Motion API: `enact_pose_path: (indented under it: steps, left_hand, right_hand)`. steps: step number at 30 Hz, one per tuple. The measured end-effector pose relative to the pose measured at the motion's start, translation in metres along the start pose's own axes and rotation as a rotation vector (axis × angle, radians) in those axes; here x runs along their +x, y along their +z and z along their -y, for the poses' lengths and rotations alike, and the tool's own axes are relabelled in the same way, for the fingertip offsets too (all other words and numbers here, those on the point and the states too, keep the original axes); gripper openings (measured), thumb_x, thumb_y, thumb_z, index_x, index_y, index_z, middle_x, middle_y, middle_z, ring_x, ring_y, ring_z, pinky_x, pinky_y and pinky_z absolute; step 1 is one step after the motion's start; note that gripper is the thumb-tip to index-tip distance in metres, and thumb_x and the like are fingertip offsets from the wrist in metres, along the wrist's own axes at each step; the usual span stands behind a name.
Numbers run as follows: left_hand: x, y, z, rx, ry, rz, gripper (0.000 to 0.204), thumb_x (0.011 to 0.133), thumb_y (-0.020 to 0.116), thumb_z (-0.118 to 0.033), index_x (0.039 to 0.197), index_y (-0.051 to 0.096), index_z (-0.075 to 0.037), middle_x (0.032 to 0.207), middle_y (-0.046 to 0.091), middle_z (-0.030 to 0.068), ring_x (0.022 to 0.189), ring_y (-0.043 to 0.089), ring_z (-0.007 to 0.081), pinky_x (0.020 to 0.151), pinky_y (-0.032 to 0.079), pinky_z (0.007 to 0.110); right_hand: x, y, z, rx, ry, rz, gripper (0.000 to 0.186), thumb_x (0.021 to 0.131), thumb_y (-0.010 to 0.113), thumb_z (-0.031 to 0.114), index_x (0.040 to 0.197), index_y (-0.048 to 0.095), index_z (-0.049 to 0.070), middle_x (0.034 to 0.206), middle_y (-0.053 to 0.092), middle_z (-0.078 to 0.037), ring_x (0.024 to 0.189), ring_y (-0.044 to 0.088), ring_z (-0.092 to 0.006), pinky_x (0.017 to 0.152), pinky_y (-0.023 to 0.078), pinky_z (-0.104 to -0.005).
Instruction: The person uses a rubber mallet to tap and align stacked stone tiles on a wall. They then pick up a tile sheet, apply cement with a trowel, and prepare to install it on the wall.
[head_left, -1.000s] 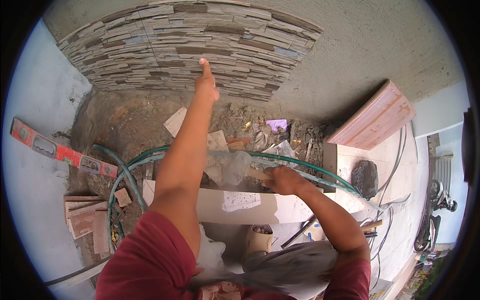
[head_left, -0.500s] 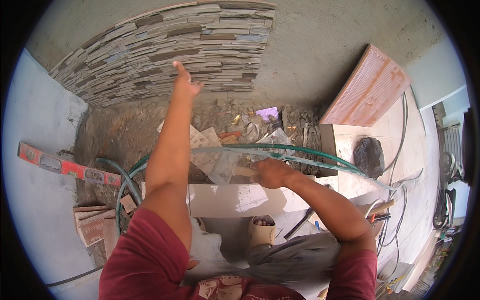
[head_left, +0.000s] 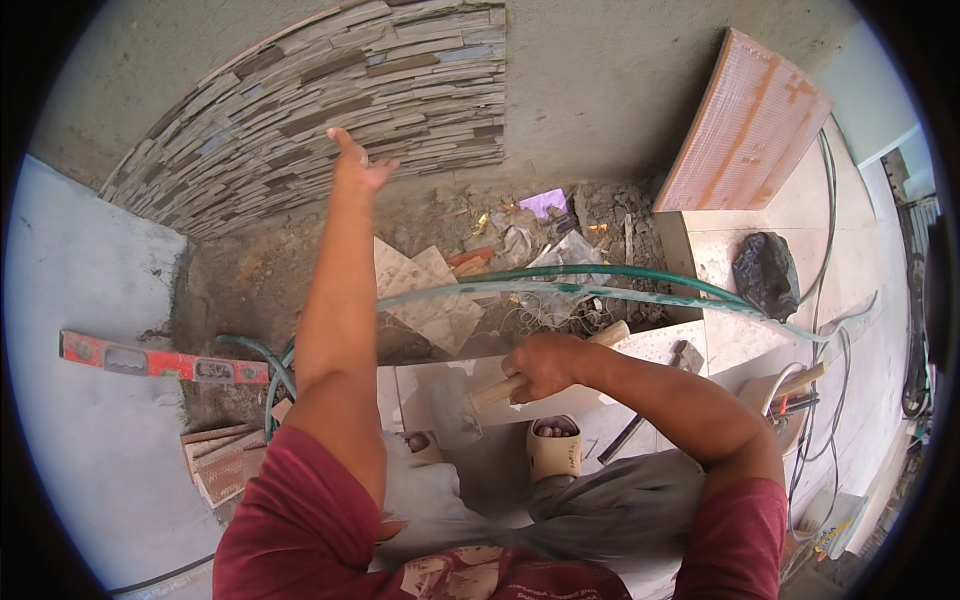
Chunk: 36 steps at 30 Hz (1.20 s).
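Left hand (head_left: pixel 360 168), far, spreads before one stone-patterned panel (head_left: pixel 400 90); right hand (head_left: pixel 547 368), nearer, grips one wooden-handled mallet (head_left: pixel 497 391). One red level (head_left: pixel 160 362) at left, two sandals (head_left: pixel 557 460) near.

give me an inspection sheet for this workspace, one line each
Surface: bare dirt below the wall
Job's things: stone-look cladding on the wall; wooden-handled mallet, head blurred
Clutter: tile offcuts, purple scrap, black bag
Hands: left hand open before the cladding, contact unclear; right hand grips the mallet
Cables: black cables loose at right; green hose over the dirt
Surroundings: red spirit level at left; reddish tile at right
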<state>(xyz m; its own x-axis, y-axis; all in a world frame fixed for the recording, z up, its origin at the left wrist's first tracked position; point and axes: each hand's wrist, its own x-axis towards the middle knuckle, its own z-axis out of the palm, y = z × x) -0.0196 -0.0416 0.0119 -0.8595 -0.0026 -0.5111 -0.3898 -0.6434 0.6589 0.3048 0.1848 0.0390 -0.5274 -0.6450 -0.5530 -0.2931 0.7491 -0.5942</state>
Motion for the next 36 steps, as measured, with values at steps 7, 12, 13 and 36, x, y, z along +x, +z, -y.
enact_pose_path:
  steps: [7,12,13,36]
  left_hand:
    - [-0.007,0.007,0.001,0.001,-0.028,-0.046,0.12,0.079,0.035,-0.087,0.157,-0.005,-0.005,0.166,-0.001,0.0113,0.149,0.015,0.0429,0.118,0.024,0.056]
    - [-0.003,0.006,-0.001,-0.028,-0.049,-0.055,0.12,0.079,0.037,-0.086,0.157,-0.006,-0.005,0.165,-0.001,0.0145,0.149,0.014,0.0435,0.118,0.024,0.057]
    - [-0.005,0.004,0.0,-0.039,-0.035,-0.044,0.121,0.078,0.04,-0.085,0.157,-0.008,-0.007,0.164,-0.002,0.0169,0.149,0.013,0.0443,0.118,0.023,0.058]
    - [-0.023,0.019,0.003,-0.052,-0.033,-0.072,0.113,0.082,0.037,-0.082,0.157,-0.006,-0.01,0.164,-0.001,0.0163,0.148,0.013,0.0442,0.118,0.024,0.058]
  right_hand:
    - [0.01,0.029,-0.017,0.006,-0.098,0.029,0.036,0.073,0.076,0.035,0.093,0.068,0.006,0.098,0.068,-0.019,0.095,0.065,-0.04,0.079,0.051,-0.05]
    - [0.02,0.036,-0.02,-0.092,-0.068,0.06,0.037,0.073,0.077,0.033,0.096,0.069,0.005,0.1,0.069,-0.018,0.097,0.065,-0.039,0.082,0.052,-0.0489]
    - [0.021,0.036,-0.019,-0.119,-0.063,0.065,0.038,0.073,0.077,0.033,0.097,0.07,0.005,0.1,0.069,-0.018,0.097,0.065,-0.0389,0.082,0.052,-0.0486]
    - [0.03,0.023,-0.015,-0.229,-0.058,0.101,0.042,0.074,0.078,0.038,0.094,0.071,0.002,0.096,0.069,-0.02,0.095,0.066,-0.0394,0.082,0.053,-0.0485]
